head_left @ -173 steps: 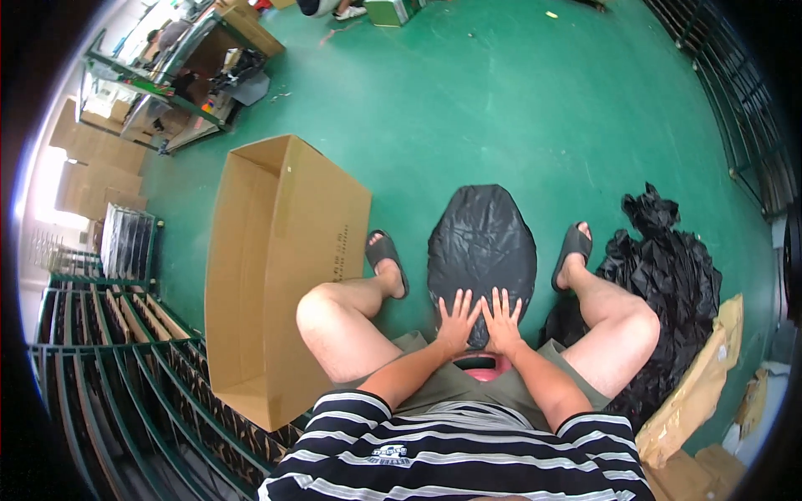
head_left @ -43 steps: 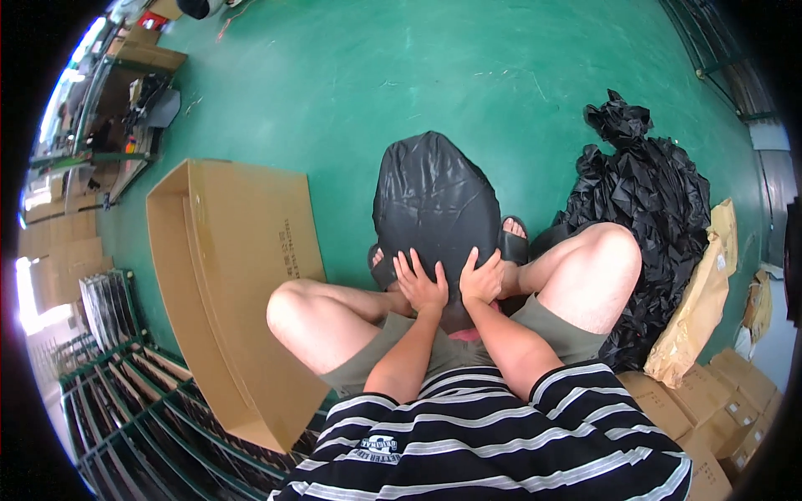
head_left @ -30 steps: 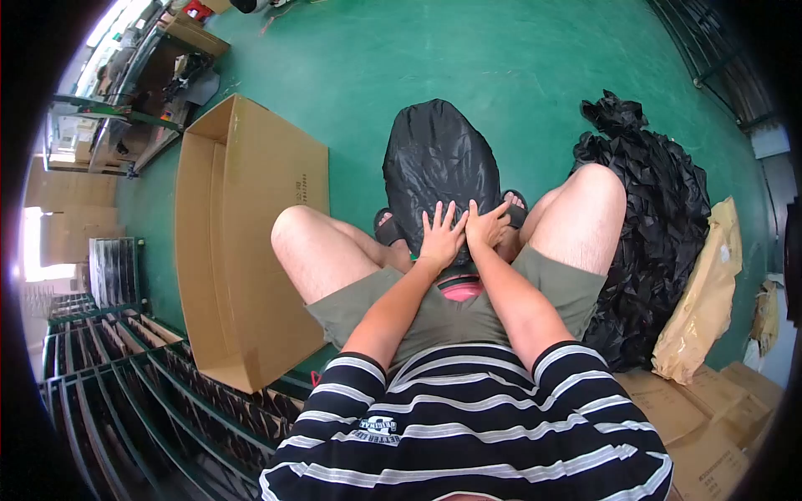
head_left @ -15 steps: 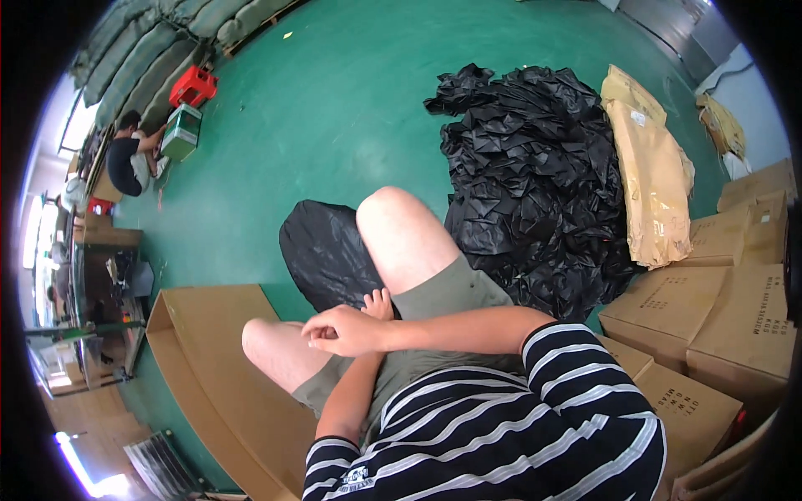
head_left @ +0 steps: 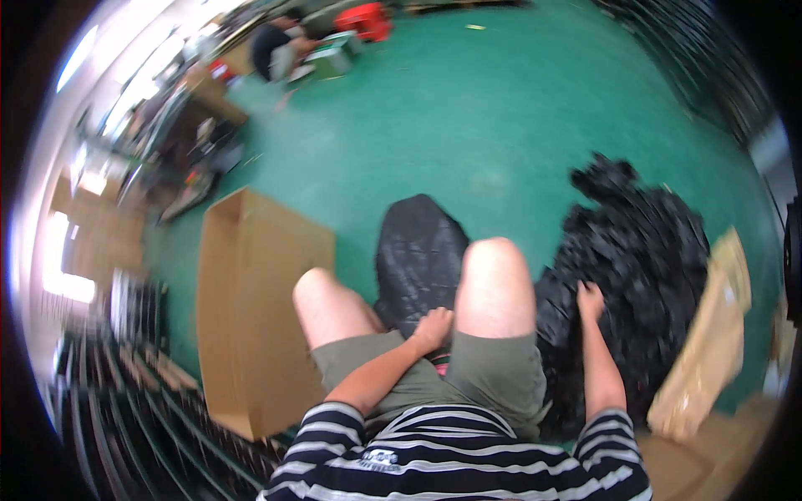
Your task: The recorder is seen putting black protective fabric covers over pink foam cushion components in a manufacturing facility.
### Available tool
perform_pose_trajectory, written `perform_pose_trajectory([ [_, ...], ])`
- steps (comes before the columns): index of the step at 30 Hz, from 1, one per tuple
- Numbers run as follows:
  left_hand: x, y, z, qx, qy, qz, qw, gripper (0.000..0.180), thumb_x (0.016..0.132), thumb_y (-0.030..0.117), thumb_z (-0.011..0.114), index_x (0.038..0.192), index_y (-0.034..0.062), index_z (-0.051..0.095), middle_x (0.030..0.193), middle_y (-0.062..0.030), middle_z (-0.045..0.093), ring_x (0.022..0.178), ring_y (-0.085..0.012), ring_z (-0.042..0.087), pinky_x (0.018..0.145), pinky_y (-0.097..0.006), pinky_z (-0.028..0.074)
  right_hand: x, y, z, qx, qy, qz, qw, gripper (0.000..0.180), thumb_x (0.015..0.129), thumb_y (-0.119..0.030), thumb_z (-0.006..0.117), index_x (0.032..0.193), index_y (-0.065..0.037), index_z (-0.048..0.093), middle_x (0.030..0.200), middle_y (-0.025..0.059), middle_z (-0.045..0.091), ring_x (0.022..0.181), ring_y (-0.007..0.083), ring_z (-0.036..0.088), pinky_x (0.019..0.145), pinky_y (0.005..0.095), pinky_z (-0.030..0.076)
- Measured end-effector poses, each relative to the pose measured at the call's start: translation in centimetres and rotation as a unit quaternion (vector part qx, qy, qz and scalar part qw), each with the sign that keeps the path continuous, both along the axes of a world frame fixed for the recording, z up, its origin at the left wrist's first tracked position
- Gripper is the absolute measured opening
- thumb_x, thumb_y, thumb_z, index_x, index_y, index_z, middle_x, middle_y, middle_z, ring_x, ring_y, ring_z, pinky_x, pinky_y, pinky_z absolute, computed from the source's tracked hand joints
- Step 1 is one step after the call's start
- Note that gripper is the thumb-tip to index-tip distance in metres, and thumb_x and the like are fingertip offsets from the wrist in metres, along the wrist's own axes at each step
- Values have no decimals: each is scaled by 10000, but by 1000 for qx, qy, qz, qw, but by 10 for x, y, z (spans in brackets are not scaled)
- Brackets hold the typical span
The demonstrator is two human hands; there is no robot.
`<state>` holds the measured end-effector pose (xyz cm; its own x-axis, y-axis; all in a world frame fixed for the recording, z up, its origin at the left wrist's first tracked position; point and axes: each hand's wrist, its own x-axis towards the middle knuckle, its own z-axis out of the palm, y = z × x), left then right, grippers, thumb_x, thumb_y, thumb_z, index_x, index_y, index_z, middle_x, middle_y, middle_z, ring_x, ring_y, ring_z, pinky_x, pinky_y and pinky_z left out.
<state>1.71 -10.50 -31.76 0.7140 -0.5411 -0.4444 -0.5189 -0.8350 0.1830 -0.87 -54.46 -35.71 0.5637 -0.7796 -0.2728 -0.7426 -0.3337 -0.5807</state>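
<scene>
Racks (head_left: pixel 138 417) and a carton (head_left: pixel 284 313) suggest a workshop.

A person (head_left: pixel 273 46) bends beside a green box (head_left: pixel 328 62), red object (head_left: pixel 368 22) nearby

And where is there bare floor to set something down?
The widest free patch is the green floor beyond the black oval bundle and the black plastic pile. A narrow strip shows between bundle and cardboard box. It's crowded around the left hand, at the bundle's near end, and the right hand, at the pile.
</scene>
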Motion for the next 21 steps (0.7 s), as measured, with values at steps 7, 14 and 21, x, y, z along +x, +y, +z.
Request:
perform_pose_trajectory([
  [7,-19,12,6,4,-21,5,1000,735,564,201,873,1158,99,452,1128,-113,482,1074,-312,522,818,-447,519,16,41,-18,-18,222,37,974,970,648,-718,700,1322,-64,458,1248,233,598,1171,376,570,977,446,451],
  [14,-19,6,2,-50,-62,-15,997,713,564,190,851,1161,97,474,1111,-110,473,1051,-305,506,783,-426,506,9,41,-72,-139,134,111,975,408,971,-365,480,1151,-1,516,900,253,666,842,427,648,717,515,502],
  [21,-25,14,-13,-46,-81,-3,996,686,586,219,843,1155,111,476,1107,-85,469,1054,-272,502,757,-407,505,-5,36,-47,-144,26,48,988,572,1013,-377,375,963,142,608,1039,349,601,966,495,578,841,528,455],
])
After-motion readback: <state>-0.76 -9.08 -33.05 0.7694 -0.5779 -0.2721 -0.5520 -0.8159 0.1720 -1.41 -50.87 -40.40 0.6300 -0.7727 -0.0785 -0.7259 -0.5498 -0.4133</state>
